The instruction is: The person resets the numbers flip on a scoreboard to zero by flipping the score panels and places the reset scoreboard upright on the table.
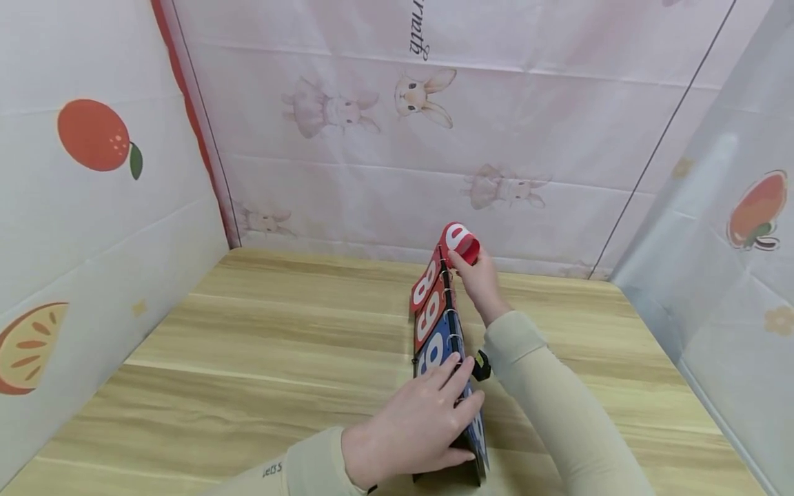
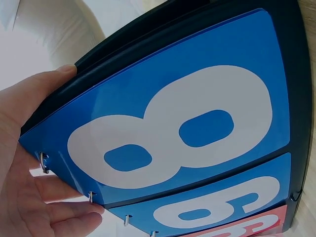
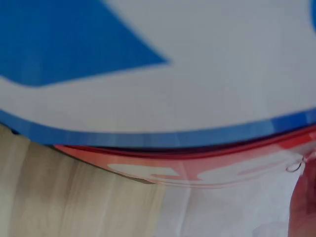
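Observation:
A flip scoreboard [image 1: 451, 320] with a black frame stands lengthwise on the table, its red and blue number cards hung from metal rings along the top. At its far end my right hand [image 1: 482, 281] pinches a red card [image 1: 462, 241], which bends over in a curl. My left hand [image 1: 412, 424] grips the near end across the top edge. In the left wrist view, its thumb lies on the black frame beside a blue card [image 2: 163, 123] showing an 8. Blue and white card faces [image 3: 237, 59] fill most of the right wrist view, above red cards [image 3: 173, 168].
Wood-grain table [image 1: 279, 344] extends to both sides of the scoreboard. A rabbit-print sheet [image 1: 372, 186] hangs behind, and fruit-print sheets [image 1: 93, 227] close in the sides. Beside the right cuff is a small black piece [image 1: 482, 365] with a yellow mark.

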The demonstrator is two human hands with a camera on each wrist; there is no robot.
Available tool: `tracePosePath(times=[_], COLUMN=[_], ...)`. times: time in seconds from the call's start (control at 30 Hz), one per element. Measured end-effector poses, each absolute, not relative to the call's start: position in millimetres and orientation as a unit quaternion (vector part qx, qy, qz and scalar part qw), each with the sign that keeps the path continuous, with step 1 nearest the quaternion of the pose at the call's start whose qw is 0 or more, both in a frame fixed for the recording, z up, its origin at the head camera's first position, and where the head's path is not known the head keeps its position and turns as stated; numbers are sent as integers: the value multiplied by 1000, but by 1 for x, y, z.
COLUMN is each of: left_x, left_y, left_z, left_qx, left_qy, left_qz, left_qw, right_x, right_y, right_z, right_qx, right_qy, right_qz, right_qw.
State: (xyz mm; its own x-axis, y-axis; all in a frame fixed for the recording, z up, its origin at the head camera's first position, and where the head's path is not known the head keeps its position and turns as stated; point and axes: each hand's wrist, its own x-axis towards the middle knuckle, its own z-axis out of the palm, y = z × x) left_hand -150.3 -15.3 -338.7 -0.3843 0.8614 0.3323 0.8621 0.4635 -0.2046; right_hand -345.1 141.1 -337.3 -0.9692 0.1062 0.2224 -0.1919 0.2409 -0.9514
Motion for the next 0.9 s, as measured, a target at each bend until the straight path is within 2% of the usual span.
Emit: tracePosePath(times=[0.13, 0.33, 0.53, 0.9], left_x=[-151, -151, -150, -151], left_y=[-15, -14, -15, -15], left_z=[-341, -341, -341, -339], left_qx=[-518, -520, -514, -513], left_qy=[-830, -829, -831, -831], left_qz=[2, 0, 3, -4], left_qw=[209, 205, 212, 214], right_x=[-347, -347, -349, -355], right_y=[136, 130, 132, 136], right_z=[-340, -345, -342, -330], right_qx=[60, 126, 217, 299], right_qy=[-813, -835, -906, -927], right_qz=[553, 494, 272, 131], right_qw=[170, 205, 241, 183])
